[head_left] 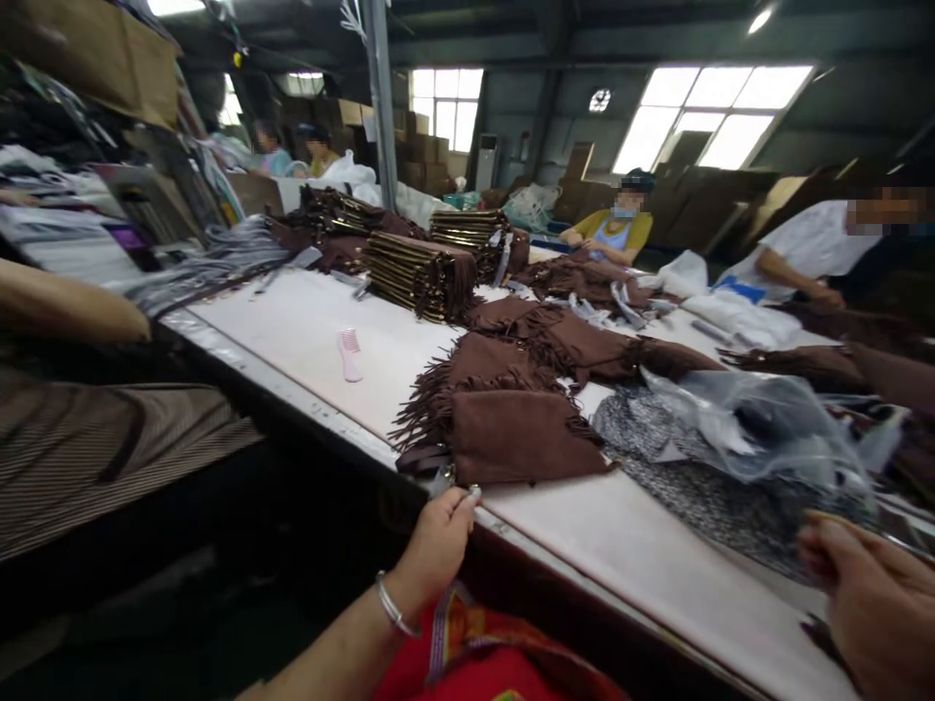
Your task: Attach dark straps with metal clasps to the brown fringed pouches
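My left hand (438,535), with a bangle at the wrist, is closed in a pinch at the near left corner of a brown fringed bag (522,438). A small shiny piece shows at its fingertips. The bag lies flat near the table edge, with fringe and more brown material behind it. At the right edge of the view, my right hand (877,594) is raised with thumb and fingers pinched together. What it holds, if anything, I cannot make out. Just beyond it lie a clear plastic bag (789,428) and dark speckled fabric (687,487).
A pink comb (349,355) lies on the white table (284,326). Stacked brown bags with gold-coloured frames (409,277) stand farther back. Grey straps (226,258) are heaped at the left. A person's arm (73,302) reaches in from the left; other people work across the table.
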The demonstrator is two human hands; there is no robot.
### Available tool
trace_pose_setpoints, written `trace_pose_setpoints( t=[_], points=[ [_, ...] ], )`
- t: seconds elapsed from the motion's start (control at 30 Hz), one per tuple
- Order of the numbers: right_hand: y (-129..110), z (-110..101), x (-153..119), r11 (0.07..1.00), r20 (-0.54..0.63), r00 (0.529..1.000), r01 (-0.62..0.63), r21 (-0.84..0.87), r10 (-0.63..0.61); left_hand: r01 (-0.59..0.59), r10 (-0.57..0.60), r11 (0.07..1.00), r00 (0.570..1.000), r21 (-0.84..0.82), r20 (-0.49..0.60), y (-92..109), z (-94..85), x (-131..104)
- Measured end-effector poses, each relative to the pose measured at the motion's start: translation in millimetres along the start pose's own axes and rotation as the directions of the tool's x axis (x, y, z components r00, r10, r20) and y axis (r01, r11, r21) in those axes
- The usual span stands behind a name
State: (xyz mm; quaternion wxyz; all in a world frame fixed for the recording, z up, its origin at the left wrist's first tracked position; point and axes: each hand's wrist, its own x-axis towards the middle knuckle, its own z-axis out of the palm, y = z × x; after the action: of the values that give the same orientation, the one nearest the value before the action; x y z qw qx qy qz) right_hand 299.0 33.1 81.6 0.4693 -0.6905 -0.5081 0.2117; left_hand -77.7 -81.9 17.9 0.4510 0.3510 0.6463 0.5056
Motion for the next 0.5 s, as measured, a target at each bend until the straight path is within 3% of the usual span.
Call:
trace_pose_setpoints(
  t=[0.03,0.07,0.1,0.13,0.17,0.23,0.3,0.5],
  points=[
    [-11,19,-21,0.999,0.068,0.997,0.027,0.032,-0.029,-0.04,0.041,0.998,0.999,0.052,-0.016,0,-0.2,-2],
    [-24,40,-43,0.997,0.257,0.965,0.044,0.067,-0.06,-0.073,0.076,0.992,0.997,0.101,-0.031,0,-0.1,-4],
    [-38,60,-65,0.994,0.456,0.884,0.073,0.08,-0.101,-0.1,0.108,0.984,0.993,0.147,-0.044,0,0.2,-6],
    [-52,81,-85,0.991,0.641,0.755,0.105,0.084,-0.134,-0.126,0.138,0.974,0.989,0.188,-0.051,0,0.5,-8],
    [-64,101,-102,0.986,0.763,0.626,0.13,0.1,-0.16,-0.149,0.165,0.962,0.985,0.227,-0.053,0,0.8,-10],
    [-85,135,-127,0.984,0.869,0.465,0.127,0.126,-0.171,-0.19,0.213,0.936,0.976,0.296,-0.05,0,0.8,-14],
    [-98,160,-140,0.985,0.895,0.412,0.105,0.14,-0.171,-0.219,0.247,0.911,0.968,0.35,-0.037,-1,0.3,-16],
    [-102,195,-141,0.992,0.915,0.389,0.111,0.067,-0.105,-0.256,0.302,0.856,0.953,0.448,-0.033,-4,-2.6,-18]
  ],
)
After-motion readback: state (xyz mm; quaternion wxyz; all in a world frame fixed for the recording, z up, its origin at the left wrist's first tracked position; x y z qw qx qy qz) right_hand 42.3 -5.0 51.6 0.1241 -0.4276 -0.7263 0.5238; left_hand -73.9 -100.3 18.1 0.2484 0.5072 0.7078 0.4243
